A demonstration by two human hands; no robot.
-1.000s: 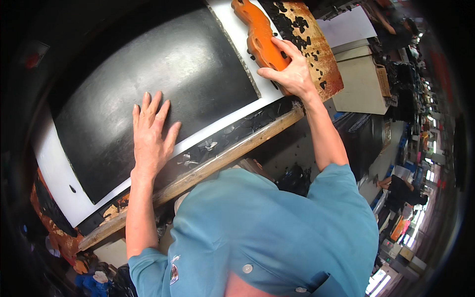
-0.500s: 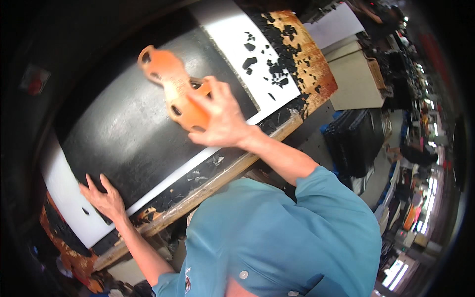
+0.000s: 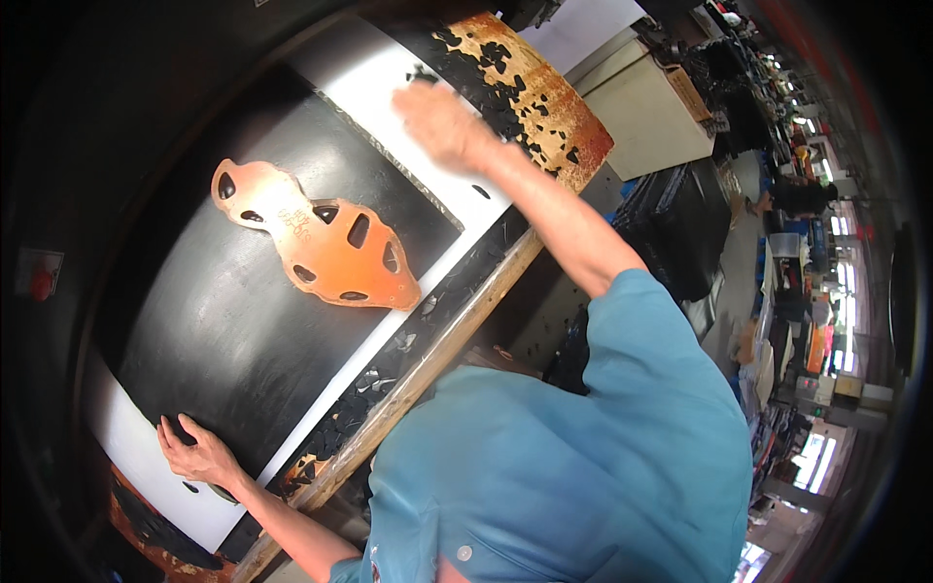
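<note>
On a large black sheet lies an orange, curvy-edged flat plate with several oval cut-outs, like a cutting die. Its lower right end reaches the sheet's front edge. My right hand is off the plate, over the white board beyond the sheet's right edge. Motion smears its fingers, and a few black scraps show beside it. At the sheet's near left corner, my left hand rests with its fingers apart, partly on the white board there.
Black scraps litter the worn brown surface on the far right. A wooden rail runs along the front edge, with scraps in the strip behind it. To the right stand a cream cabinet and a stack of black sheets.
My right hand has let go of the orange plate and moved right onto the white board. The plate now lies flat nearer the front edge. Most scraps on that board are gone from view.
</note>
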